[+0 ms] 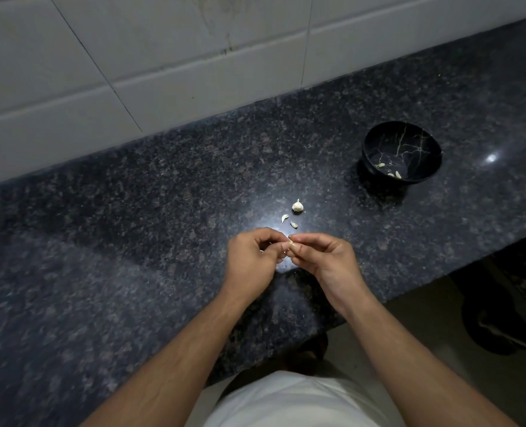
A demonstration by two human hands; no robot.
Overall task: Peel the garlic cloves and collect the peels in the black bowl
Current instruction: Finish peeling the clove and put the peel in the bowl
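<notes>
Both hands meet over the middle of the dark granite counter (pixel 132 241). My left hand (pixel 252 260) and my right hand (pixel 326 260) pinch one small garlic clove (pixel 291 244) between their fingertips; most of the clove is hidden by the fingers. Just beyond the hands a small garlic bulb (pixel 297 206) sits on the counter, with two loose pale pieces (pixel 284 218) (pixel 294 224) beside it. The black bowl (pixel 402 140), veined with thin gold lines, stands at the right rear and holds a few pale bits (pixel 392 173).
A white tiled wall (pixel 132 72) runs along the back of the counter. The counter's front edge runs diagonally at lower right, with floor and dark objects (pixel 508 303) below it.
</notes>
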